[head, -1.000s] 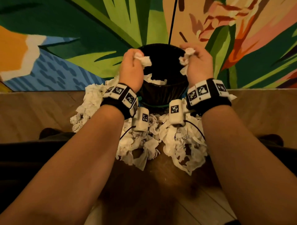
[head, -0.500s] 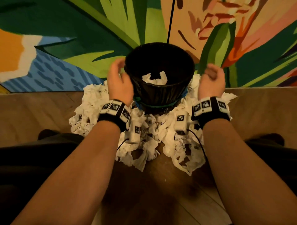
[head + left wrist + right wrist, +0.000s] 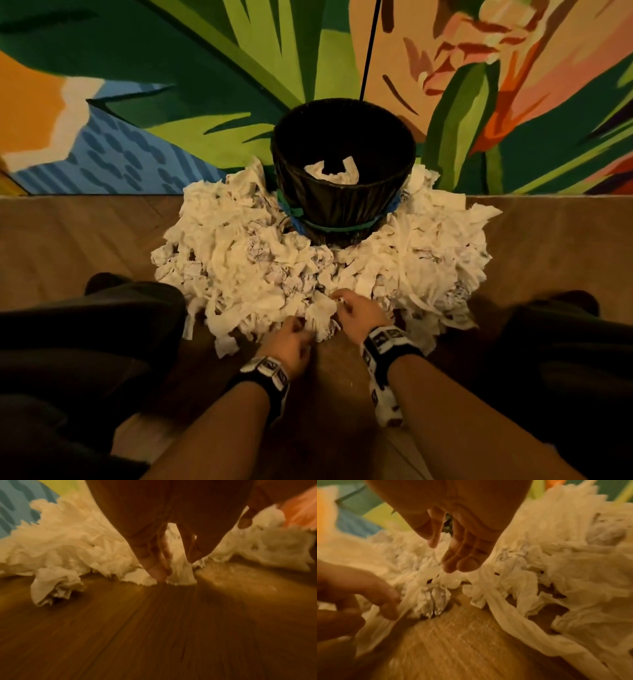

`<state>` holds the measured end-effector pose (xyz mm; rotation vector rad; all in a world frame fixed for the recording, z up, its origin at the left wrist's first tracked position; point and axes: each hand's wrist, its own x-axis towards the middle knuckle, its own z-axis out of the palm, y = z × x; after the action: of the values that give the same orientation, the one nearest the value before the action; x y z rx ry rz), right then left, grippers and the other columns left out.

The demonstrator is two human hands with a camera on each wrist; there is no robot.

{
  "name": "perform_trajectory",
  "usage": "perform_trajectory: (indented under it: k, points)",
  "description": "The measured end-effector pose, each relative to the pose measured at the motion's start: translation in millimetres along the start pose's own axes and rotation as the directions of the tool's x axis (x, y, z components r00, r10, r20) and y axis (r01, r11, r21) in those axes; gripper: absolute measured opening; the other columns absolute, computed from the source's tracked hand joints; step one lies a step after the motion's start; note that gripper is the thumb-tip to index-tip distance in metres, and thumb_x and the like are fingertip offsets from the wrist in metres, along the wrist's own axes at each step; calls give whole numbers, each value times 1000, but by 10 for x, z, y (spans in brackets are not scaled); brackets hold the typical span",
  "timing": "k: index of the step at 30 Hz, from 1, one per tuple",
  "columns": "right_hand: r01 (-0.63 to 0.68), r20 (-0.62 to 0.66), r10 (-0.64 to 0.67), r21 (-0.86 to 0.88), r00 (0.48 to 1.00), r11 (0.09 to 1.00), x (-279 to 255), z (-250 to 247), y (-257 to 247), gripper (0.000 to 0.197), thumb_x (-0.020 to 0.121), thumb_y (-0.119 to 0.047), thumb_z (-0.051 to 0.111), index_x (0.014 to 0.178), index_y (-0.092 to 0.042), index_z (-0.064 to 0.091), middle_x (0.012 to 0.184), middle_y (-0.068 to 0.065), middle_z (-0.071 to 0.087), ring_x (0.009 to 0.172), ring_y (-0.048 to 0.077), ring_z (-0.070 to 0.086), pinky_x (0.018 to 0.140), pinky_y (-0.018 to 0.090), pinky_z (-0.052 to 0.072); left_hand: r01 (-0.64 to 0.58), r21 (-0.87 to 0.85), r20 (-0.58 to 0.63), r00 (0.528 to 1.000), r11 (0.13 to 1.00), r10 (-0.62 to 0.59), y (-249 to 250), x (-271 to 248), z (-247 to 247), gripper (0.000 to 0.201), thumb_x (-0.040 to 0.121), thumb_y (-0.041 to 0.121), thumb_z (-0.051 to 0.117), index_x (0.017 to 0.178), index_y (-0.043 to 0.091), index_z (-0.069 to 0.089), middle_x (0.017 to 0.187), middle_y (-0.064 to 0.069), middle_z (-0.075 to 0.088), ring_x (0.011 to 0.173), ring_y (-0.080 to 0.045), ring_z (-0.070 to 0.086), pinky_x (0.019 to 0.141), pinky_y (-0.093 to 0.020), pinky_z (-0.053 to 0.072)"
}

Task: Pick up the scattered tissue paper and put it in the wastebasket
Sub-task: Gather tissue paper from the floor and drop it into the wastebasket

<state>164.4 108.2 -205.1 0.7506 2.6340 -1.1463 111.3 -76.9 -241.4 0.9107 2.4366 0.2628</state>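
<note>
Tissue paper (image 3: 260, 260) lay heaped on the wooden floor (image 3: 329, 383), wrapped around the near side and both flanks of the black wastebasket (image 3: 342, 205), with a few crumpled pieces inside the basket (image 3: 332, 173). We saw both hands at the near edge of the pile. Our left hand (image 3: 291, 342) pinched a strip of tissue (image 3: 406, 609) between thumb and fingers, pulling it taut. Our right hand (image 3: 359, 313) hovered just above the heap, fingers (image 3: 462, 555) loosely curved and grasping nothing. A colourful painted wall (image 3: 171, 85) rose behind the wastebasket, and our dark trouser legs (image 3: 85, 342) flanked the scene.
</note>
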Motion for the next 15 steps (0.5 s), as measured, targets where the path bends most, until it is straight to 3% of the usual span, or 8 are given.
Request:
perform_trajectory:
  k: [2,4,6,8,10,12,13,15]
  points:
    - [50,93,-41,-105,995,993,-22,109,-25,42,99,-34,43,139,-46,42,81,-1,61,67,18,58,66,29,51,9,2,57,998,1000,-9,-20,-10,120,40,96,29,49,136,28,55,156,-6,25,135,-31,41,110,-40,39]
    - [70,114,-51,-170,992,983,-6,180,-29,53,98,-37,46,148,-46,31,91,3,64,79,22,62,74,32,54,25,-11,89,996,1000,-24,-19,21,153,41,99,28,46,140,26,51,161,-8,12,136,-35,40,113,-39,36]
    - [92,131,-63,-227,989,969,38,222,-20,56,97,-38,49,149,-43,31,108,6,64,96,25,62,85,36,53,31,-22,89,996,999,-29,0,74,132,40,100,26,46,139,21,52,161,-11,13,135,-35,42,114,-36,35]
    - [102,121,-75,-240,990,965,92,240,-19,47,98,-31,52,144,-32,45,124,7,61,111,24,59,96,32,48,18,-88,76,997,996,-11,13,131,94,38,97,24,50,133,17,58,155,-10,28,134,-31,44,114,-32,33]
    - [70,32,-66,-145,997,987,121,267,-23,32,97,-22,55,127,-24,64,123,3,65,109,19,61,94,26,48,-2,-156,38,999,988,8,25,146,71,28,94,29,56,118,17,63,136,-7,47,119,-26,53,103,-27,39]
    - [12,-76,-12,-4,997,1000,120,278,-33,19,94,-22,61,107,-25,74,105,-2,71,93,14,65,78,17,48,8,-244,-73,997,970,-27,46,122,54,7,93,35,57,92,29,53,102,3,54,90,-19,55,76,-27,41]
    - [-14,-120,20,53,993,998,114,267,-43,14,93,-23,63,101,-26,74,96,-4,71,87,13,64,71,14,45,18,-297,-131,990,955,-60,56,109,52,16,94,34,55,82,33,44,89,7,52,80,-16,53,66,-26,38]
    - [-31,-163,53,139,985,990,112,222,-72,11,94,-26,61,99,-25,72,87,-6,66,82,12,61,68,17,42,17,-405,-206,972,914,-110,74,86,25,22,98,28,48,80,35,38,78,8,53,72,-15,55,60,-25,40]
